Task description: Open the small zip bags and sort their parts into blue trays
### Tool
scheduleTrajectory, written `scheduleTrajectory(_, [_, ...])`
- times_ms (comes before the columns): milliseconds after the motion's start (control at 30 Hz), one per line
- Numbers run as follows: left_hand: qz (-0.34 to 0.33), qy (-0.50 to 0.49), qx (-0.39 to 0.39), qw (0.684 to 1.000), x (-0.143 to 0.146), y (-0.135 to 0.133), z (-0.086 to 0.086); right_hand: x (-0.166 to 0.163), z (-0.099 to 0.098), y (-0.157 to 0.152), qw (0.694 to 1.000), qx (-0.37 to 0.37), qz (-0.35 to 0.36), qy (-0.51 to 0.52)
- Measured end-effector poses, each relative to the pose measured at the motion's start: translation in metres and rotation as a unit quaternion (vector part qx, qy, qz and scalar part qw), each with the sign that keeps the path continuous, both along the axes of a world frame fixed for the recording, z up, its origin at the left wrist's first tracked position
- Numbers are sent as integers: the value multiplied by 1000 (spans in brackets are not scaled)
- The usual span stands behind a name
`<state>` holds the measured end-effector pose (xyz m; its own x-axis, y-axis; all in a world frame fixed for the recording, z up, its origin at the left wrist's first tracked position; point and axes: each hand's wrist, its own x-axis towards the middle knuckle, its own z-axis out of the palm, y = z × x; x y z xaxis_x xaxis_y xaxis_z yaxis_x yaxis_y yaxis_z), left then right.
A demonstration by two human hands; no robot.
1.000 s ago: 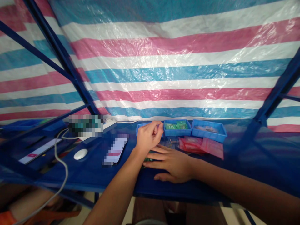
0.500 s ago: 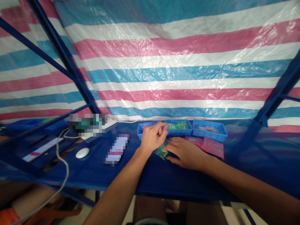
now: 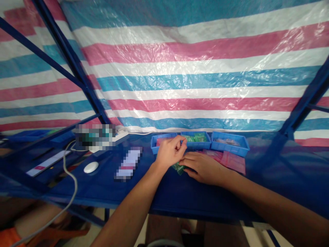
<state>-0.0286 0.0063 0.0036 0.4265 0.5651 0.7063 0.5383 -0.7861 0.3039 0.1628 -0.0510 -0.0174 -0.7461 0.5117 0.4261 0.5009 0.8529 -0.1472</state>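
Observation:
My left hand (image 3: 171,151) is raised a little above the table in front of the blue bins, its fingers curled in a pinch. Whatever is between those fingertips, if anything, is too small to make out. Just right of it, my right hand (image 3: 203,168) grips the edge of a green plastic packet (image 3: 178,168) lying on the blue table (image 3: 180,199). Both hands partly cover this packet. Flat pink plastic bags (image 3: 233,162) lie beyond the right wrist, partly hidden by it.
Three blue bins stand along the back: a left bin (image 3: 154,148) with something pink, a middle bin (image 3: 196,145) with green packets, a right bin (image 3: 231,147) with clear ones. A phone (image 3: 128,163), white mouse (image 3: 90,167) and white cable (image 3: 73,185) lie leftward.
My left hand has shifted slightly right, closer to my right hand, and covers more of the green packet. My right hand has barely moved.

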Motion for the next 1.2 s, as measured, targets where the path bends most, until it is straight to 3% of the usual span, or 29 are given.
scheduleTrajectory(200, [-4, 5, -6, 1000, 1, 0, 0, 0, -4, 1, 1000, 5, -5, 4])
scheduleTrajectory(433, [-1, 1, -5, 1000, 0, 1, -1, 1, -7, 5, 998, 36, -59, -9])
scheduleTrajectory(600, [-17, -19, -13, 1000, 2, -2, 4, 5, -6, 7, 990, 33, -98, 93])
scheduleTrajectory(800, [-97, -45, -58, 993, 4, -6, 12, 23, -3, 18, 924, -50, -186, 329])
scheduleTrajectory(933, [-90, -40, -100, 990, 8, -4, 6, 30, -3, 23, 869, -154, -162, 442])
scheduleTrajectory(1033, [-64, -61, -110, 990, 12, -1, 1, 29, -3, 24, 843, -202, -135, 480])
scheduleTrajectory(1200, [-68, -87, -122, 986, 12, 1, 0, 26, -3, 24, 837, -225, -119, 484])
